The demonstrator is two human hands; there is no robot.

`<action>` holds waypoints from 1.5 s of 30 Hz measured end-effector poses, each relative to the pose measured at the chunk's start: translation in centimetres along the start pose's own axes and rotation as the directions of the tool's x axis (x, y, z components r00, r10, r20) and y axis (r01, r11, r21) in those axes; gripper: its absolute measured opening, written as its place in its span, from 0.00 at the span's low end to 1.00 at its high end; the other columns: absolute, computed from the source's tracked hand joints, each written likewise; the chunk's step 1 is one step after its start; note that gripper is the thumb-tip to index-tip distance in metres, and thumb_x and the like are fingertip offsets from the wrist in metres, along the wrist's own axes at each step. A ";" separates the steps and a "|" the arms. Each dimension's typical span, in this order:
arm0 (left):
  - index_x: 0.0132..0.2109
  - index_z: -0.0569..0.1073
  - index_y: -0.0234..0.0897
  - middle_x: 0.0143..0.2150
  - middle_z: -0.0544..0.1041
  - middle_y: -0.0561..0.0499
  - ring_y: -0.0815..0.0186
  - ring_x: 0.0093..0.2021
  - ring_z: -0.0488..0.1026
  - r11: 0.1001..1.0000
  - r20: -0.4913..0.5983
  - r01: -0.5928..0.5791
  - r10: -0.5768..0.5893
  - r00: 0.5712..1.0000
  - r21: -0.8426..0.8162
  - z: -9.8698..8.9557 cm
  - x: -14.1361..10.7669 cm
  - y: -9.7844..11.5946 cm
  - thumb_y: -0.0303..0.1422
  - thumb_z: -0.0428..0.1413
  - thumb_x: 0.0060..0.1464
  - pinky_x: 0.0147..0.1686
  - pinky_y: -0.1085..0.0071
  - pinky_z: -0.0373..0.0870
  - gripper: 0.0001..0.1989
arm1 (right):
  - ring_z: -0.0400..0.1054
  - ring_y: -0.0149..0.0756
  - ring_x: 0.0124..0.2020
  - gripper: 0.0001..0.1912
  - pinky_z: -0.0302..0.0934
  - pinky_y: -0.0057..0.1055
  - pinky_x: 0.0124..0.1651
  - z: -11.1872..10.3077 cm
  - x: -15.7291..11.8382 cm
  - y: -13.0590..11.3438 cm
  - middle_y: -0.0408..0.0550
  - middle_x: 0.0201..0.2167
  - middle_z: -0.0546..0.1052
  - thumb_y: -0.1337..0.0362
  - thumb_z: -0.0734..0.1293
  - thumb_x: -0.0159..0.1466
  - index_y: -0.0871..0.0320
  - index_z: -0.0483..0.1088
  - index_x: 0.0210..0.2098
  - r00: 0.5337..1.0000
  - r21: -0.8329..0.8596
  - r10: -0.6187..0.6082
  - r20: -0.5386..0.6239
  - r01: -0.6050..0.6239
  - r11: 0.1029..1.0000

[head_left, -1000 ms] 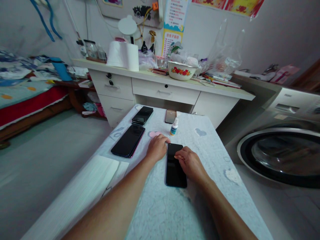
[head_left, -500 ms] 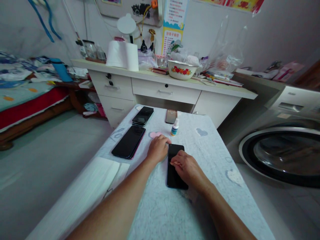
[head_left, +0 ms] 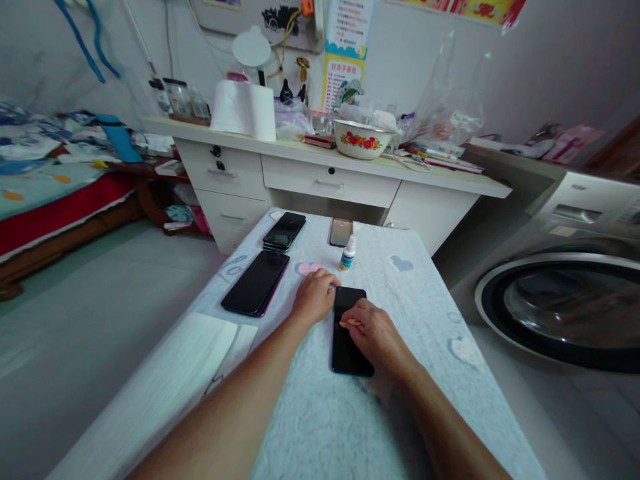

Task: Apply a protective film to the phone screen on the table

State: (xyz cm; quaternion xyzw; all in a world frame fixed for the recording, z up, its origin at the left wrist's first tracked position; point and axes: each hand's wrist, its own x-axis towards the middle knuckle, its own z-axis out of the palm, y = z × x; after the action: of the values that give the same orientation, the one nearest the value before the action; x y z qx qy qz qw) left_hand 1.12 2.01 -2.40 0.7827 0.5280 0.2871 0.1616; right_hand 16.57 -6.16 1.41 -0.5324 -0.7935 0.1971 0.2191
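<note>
A black smartphone (head_left: 350,353) lies screen up on the cloth-covered table, below both hands. My left hand (head_left: 315,295) rests on the cloth with fingers stretched forward, its fingertips touching the phone's upper left corner. Over the middle of the screen, my right hand (head_left: 375,330) is closed. A small orange-tan bit shows at its fingertips, too small to name. Just beyond the phone stands a small white spray bottle (head_left: 348,255) with a blue and yellow label.
To the left lie a large dark phone stack (head_left: 256,283) and another stack of phones (head_left: 285,231). A phone case (head_left: 341,232) lies at the far edge. White paper sheets (head_left: 200,340) are at the left edge. A white desk (head_left: 330,177) stands beyond, a washing machine (head_left: 565,213) right.
The hands and the phone keep nearly the same places. The whole view has shifted very slightly, and the right hand's fingers have barely moved on the screen.
</note>
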 end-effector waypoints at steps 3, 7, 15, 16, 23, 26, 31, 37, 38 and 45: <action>0.39 0.75 0.39 0.43 0.74 0.49 0.62 0.49 0.69 1.000 -0.001 0.001 -0.001 1.000 -0.005 -0.1 0.0 0.1 0.23 0.51 0.50 0.52 0.65 0.64 0.12 | 0.66 0.29 0.34 0.09 0.58 0.25 0.38 0.0 0.0 0.1 0.45 0.33 0.70 0.75 0.64 0.60 0.59 0.75 0.35 1.000 -0.011 0.001 -0.009 -0.001 1.000; 0.38 0.75 0.39 0.42 0.74 0.49 0.62 0.48 0.69 1.000 -0.003 -0.012 0.012 1.000 -0.004 -0.2 0.1 0.1 0.23 0.51 0.50 0.51 0.65 0.65 0.12 | 0.66 0.30 0.34 0.09 0.58 0.25 0.39 0.1 0.1 0.2 0.46 0.34 0.70 0.74 0.64 0.61 0.59 0.75 0.35 1.000 -0.023 0.017 -0.022 -0.017 1.000; 0.39 0.75 0.39 0.42 0.74 0.49 0.63 0.47 0.69 1.000 -0.001 -0.006 0.006 1.000 -0.004 -0.2 0.0 0.1 0.22 0.50 0.50 0.50 0.66 0.65 0.13 | 0.66 0.30 0.33 0.08 0.59 0.25 0.38 0.2 0.1 0.2 0.45 0.33 0.70 0.73 0.64 0.61 0.57 0.74 0.35 0.999 -0.028 0.017 -0.041 -0.019 0.999; 0.39 0.75 0.39 0.42 0.74 0.49 0.63 0.47 0.69 1.000 0.001 -0.004 0.004 1.000 -0.006 -0.2 0.0 0.2 0.22 0.50 0.50 0.50 0.65 0.66 0.13 | 0.66 0.30 0.33 0.09 0.59 0.25 0.38 0.2 0.1 0.2 0.45 0.33 0.70 0.73 0.64 0.61 0.57 0.74 0.35 0.999 -0.029 0.017 -0.042 -0.018 0.999; 0.40 0.76 0.39 0.43 0.74 0.48 0.62 0.48 0.69 1.000 0.011 0.002 -0.002 1.000 0.003 -0.4 0.0 0.3 0.23 0.51 0.49 0.51 0.66 0.65 0.13 | 0.67 0.31 0.35 0.09 0.59 0.26 0.39 0.4 0.3 1.3 0.46 0.34 0.70 0.74 0.63 0.61 0.58 0.74 0.35 0.992 -0.042 0.040 -0.118 -0.046 0.998; 0.40 0.75 0.38 0.43 0.74 0.48 0.62 0.48 0.69 1.000 0.018 0.007 -0.007 1.000 0.003 -0.4 0.0 0.3 0.23 0.51 0.50 0.51 0.65 0.65 0.13 | 0.67 0.31 0.35 0.09 0.58 0.26 0.39 0.5 0.3 1.7 0.45 0.33 0.70 0.73 0.63 0.61 0.57 0.74 0.35 0.986 -0.066 0.059 -0.156 -0.070 0.995; 0.40 0.76 0.39 0.43 0.74 0.48 0.62 0.48 0.69 1.000 0.015 0.002 -0.002 1.000 0.005 -0.3 0.0 0.2 0.23 0.51 0.50 0.52 0.66 0.65 0.13 | 0.66 0.31 0.34 0.09 0.58 0.26 0.38 0.5 0.4 1.8 0.45 0.32 0.70 0.72 0.62 0.62 0.58 0.74 0.35 0.984 -0.069 0.066 -0.164 -0.078 0.995; 0.40 0.75 0.38 0.42 0.74 0.48 0.62 0.48 0.69 1.000 0.015 -0.016 0.015 1.000 0.009 -0.2 0.1 0.2 0.23 0.50 0.50 0.51 0.66 0.65 0.13 | 0.66 0.31 0.34 0.09 0.57 0.26 0.39 0.3 0.4 1.6 0.45 0.32 0.69 0.74 0.62 0.61 0.58 0.74 0.34 0.984 -0.069 0.077 -0.159 -0.089 0.994; 0.40 0.75 0.38 0.42 0.74 0.48 0.62 0.47 0.69 1.000 0.014 -0.018 0.018 1.000 0.009 -0.2 0.1 0.2 0.23 0.50 0.50 0.51 0.66 0.65 0.13 | 0.66 0.31 0.34 0.09 0.57 0.26 0.38 0.3 0.4 1.5 0.45 0.32 0.69 0.74 0.62 0.61 0.58 0.74 0.34 0.984 -0.072 0.076 -0.161 -0.088 0.994; 0.40 0.75 0.39 0.43 0.74 0.49 0.63 0.48 0.69 1.000 0.015 -0.008 0.008 1.000 0.014 -0.1 0.1 0.1 0.23 0.51 0.50 0.51 0.66 0.65 0.13 | 0.66 0.31 0.34 0.09 0.58 0.26 0.39 0.3 0.3 1.5 0.45 0.32 0.70 0.73 0.63 0.62 0.58 0.74 0.35 0.982 -0.069 0.080 -0.171 -0.093 0.993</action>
State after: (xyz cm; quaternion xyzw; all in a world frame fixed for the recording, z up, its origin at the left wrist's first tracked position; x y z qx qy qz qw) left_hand 1.19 2.03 -2.25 0.7882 0.5257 0.2780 0.1588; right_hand 17.40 -5.34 0.35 -0.5893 -0.7553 0.1302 0.2556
